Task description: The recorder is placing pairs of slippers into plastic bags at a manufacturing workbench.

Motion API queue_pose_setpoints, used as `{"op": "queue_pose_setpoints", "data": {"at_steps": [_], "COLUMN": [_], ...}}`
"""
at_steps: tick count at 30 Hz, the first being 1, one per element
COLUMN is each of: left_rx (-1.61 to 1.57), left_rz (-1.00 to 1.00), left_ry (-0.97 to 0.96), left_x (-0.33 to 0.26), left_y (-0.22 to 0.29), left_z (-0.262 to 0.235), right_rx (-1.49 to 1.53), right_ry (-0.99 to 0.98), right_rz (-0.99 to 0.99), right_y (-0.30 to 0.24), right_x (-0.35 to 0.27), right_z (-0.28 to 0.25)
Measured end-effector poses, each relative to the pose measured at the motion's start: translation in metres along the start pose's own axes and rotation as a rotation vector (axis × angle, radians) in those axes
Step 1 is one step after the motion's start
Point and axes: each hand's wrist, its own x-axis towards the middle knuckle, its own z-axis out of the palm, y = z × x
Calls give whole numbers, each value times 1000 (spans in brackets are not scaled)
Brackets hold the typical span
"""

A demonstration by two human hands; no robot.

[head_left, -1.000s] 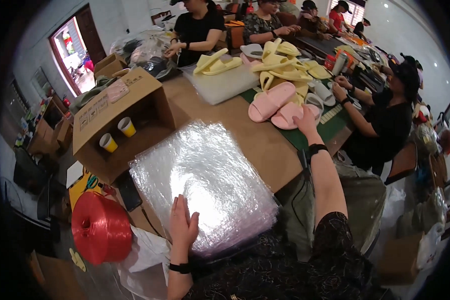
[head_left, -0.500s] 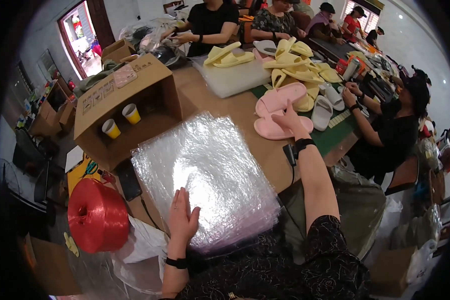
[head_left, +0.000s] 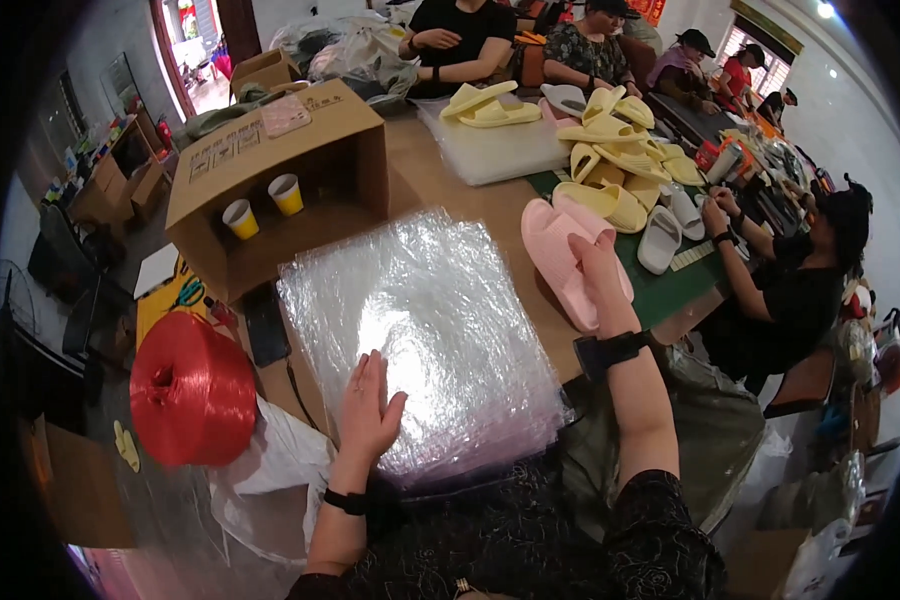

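From where I stand, the left hand [head_left: 372, 412] lies flat on the clear sheets [head_left: 440, 320], thumb spread. The right hand [head_left: 598, 272], well apart from it, is clamped on the pink slippers [head_left: 552, 248], which tilt over the surface [head_left: 406, 170] between the sheets and the yellow slippers [head_left: 625, 208]

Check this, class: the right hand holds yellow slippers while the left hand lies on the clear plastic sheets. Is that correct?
No: the head view shows the right hand holding pink slippers, not yellow. The left hand does lie on the clear plastic sheets.
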Motion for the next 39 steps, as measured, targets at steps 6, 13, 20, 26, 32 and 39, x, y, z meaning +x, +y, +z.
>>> {"op": "queue_pose_setpoints", "data": {"at_steps": [6,13,20,26,32,39], "left_rx": [8,37,31,-9,26,41], "left_rz": [42,43,47,55,48,23], "left_ry": [7,29,12,47,50,22], "left_x": [8,3,4,4,4,3], "left_y": [2,4,4,3,1,2], "left_z": [3,-2,1,1,2,-2], "right_rx": [-669,-1367,-1345,-1188,-1295,-1049], "right_ry": [-196,166,-102,45,269,-349], "right_rz": [302,-475,-239,-513,-428,-205], "right_y": [-17,12,27,16,31,31], "right_x": [-9,-42,-29,-39,-42,-24], "right_z": [-6,-21,-10,-1,-50,-6]}}
